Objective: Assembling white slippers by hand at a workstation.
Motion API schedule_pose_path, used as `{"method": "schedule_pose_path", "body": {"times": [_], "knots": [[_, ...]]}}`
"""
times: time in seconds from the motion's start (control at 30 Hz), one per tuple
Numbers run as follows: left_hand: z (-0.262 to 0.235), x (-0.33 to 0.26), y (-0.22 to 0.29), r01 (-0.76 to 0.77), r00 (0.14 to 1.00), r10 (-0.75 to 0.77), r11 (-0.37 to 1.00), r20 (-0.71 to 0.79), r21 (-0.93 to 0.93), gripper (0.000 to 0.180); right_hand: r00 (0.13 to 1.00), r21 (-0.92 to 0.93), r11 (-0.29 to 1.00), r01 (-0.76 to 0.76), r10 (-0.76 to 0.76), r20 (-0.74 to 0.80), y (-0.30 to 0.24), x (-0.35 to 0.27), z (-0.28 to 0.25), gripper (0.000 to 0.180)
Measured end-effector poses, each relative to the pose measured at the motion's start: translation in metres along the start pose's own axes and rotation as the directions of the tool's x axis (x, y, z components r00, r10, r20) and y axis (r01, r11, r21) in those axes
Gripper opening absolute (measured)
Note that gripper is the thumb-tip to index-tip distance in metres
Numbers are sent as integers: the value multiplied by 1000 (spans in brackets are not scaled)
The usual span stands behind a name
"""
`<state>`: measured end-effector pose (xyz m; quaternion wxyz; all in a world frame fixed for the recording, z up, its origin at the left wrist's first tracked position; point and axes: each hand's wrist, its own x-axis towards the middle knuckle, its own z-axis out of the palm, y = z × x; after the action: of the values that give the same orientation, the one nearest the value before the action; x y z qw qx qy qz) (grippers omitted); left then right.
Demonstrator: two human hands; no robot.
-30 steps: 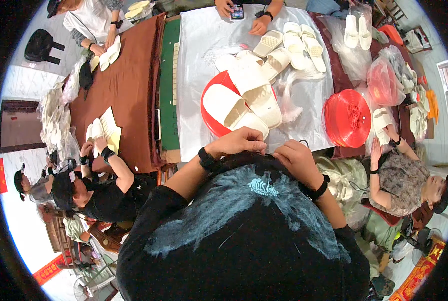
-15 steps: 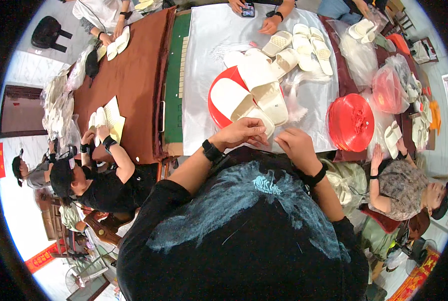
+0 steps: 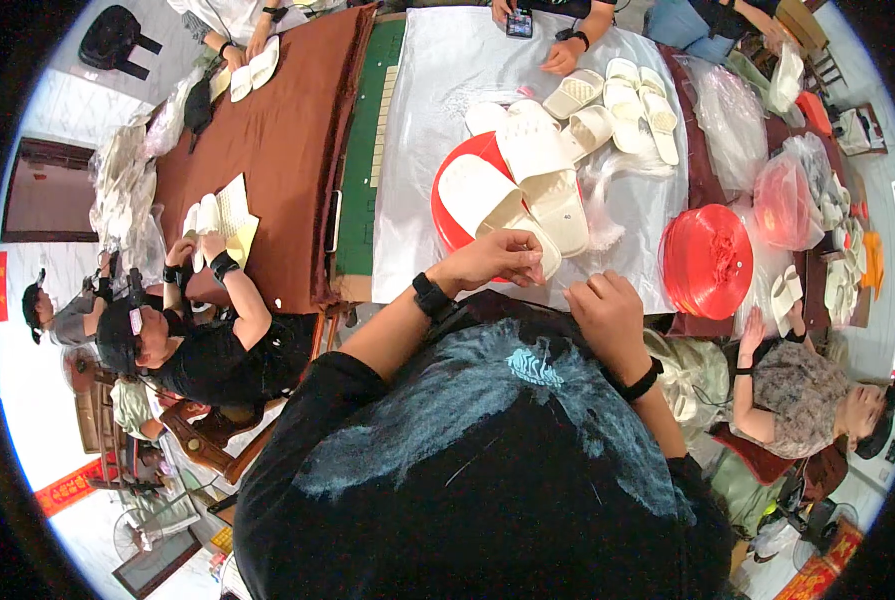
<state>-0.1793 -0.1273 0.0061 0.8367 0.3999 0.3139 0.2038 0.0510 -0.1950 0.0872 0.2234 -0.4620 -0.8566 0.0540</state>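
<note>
My left hand [image 3: 494, 260] is at the near edge of the covered table, thumb and fingers pinched together. Something reddish and tiny may be at its fingertips, too small to make out. Just to its right, my right hand [image 3: 604, 305] has its fingers curled in a closed grip, with whatever it may hold hidden. The hands are a little apart. Right beyond them, a cream slide slipper [image 3: 479, 190] rests over a red round piece [image 3: 445, 212]. Another cream slipper [image 3: 559, 212] overlaps beside it, with more slippers piled behind.
Several cream slippers [image 3: 627, 105] lie farther back on the white sheet [image 3: 417, 130]. A red roll of plastic [image 3: 707, 262] sits at the right edge. Co-workers handle slippers at a brown-covered table [image 3: 287, 130] on the left and at the right side. Across the table, a person holds a phone [image 3: 519, 23].
The view has shifted slightly, so the table contents appear a bit farther right. My right hand has turned a little and sits slightly lower; the left keeps its pinch.
</note>
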Motion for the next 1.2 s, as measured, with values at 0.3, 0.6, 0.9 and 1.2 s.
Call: {"method": "schedule_pose_path", "body": {"times": [0.3,0.6,0.9,1.2], "knots": [[1,2,6,-35,999,36,996,9,-86,19,997,116,990,-79,77,22,16,6,25,16],[-4,-46,40,-21,983,83,938,-166,347,35,993,247,962,-118,106,60,39,35,55,17],[-77,-63,43,87,600,383,842,-703,533,27,993,255,965,-62,33,115,43,66,73,19],[-94,-15,44,248,440,545,690,-714,680,36,994,249,967,-55,28,108,48,74,88,18]]}}
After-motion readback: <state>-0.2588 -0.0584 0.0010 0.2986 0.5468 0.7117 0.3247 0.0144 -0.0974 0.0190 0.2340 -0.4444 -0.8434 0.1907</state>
